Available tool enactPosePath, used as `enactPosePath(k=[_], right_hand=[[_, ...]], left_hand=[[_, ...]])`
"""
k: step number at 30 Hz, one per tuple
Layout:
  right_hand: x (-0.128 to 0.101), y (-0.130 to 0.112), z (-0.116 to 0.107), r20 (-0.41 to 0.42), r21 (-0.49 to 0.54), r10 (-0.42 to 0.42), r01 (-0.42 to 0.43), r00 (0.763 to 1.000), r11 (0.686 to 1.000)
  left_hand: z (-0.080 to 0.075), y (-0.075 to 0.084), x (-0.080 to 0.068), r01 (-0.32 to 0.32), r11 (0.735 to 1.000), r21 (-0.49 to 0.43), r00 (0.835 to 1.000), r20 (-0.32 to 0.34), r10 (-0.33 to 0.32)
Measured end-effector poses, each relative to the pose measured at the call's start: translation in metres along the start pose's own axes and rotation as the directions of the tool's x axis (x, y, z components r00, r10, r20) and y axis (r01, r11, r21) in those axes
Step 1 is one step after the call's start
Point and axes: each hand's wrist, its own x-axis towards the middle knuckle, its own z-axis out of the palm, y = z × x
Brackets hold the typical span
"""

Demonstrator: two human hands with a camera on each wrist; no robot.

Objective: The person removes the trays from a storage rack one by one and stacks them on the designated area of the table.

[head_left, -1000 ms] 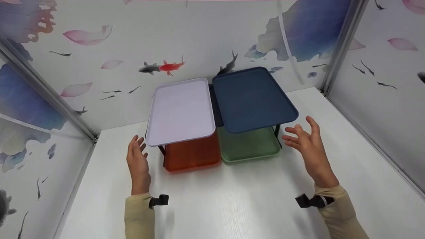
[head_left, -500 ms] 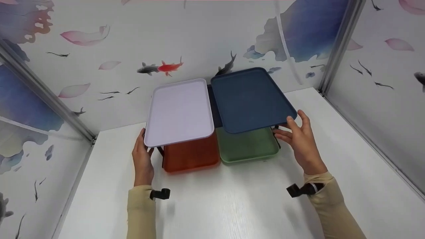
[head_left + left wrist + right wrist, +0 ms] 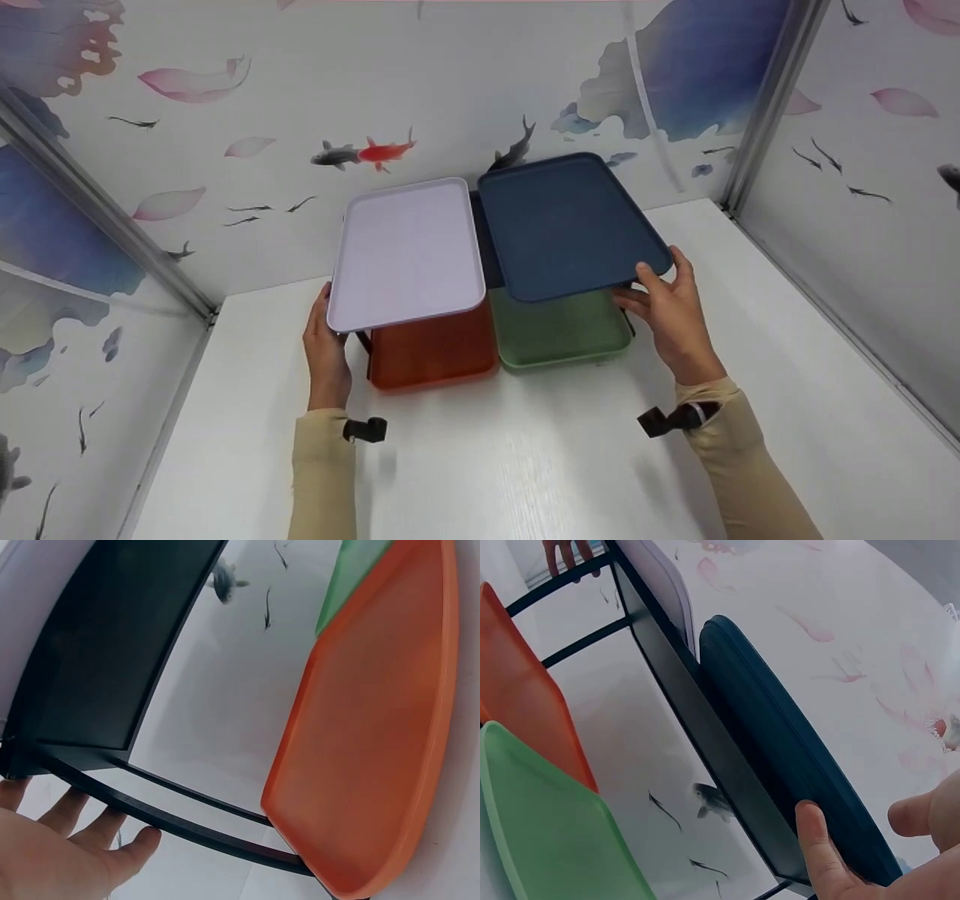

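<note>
A pale lavender tray and a navy tray lie side by side on top of a black rack, overhanging its front. Beneath them, an orange tray and a green tray sit on the lower level. At the rack's left side, my left hand lies alongside the lavender tray, its fingers touching the black side bar. My right hand holds the navy tray's front right corner, thumb at the front edge and fingers around and below it, partly hidden.
The rack stands on a white table near the back wall, which is printed with fish and petals. Metal posts mark the corners. The side wall rises beyond the table's right edge.
Both hands have come inward from apart to the rack's two sides. My right hand now meets the navy tray's corner and my left touches the rack's left side. The trays look unmoved.
</note>
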Motion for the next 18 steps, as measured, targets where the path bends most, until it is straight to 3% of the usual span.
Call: enactPosePath(k=[13, 18], right_hand=[[0.006, 0.004, 0.006, -0.003, 0.071, -0.029, 0.029, 1.0, 0.997], [0.007, 0.006, 0.007, -0.009, 0.11, -0.045, 0.046, 0.999, 0.993]], left_hand=[[0.004, -0.01, 0.004, -0.114, 0.991, 0.076, 0.994, 0.004, 0.114], [0.005, -0.01, 0.004, -0.127, 0.99, 0.064, 0.992, -0.009, 0.128]])
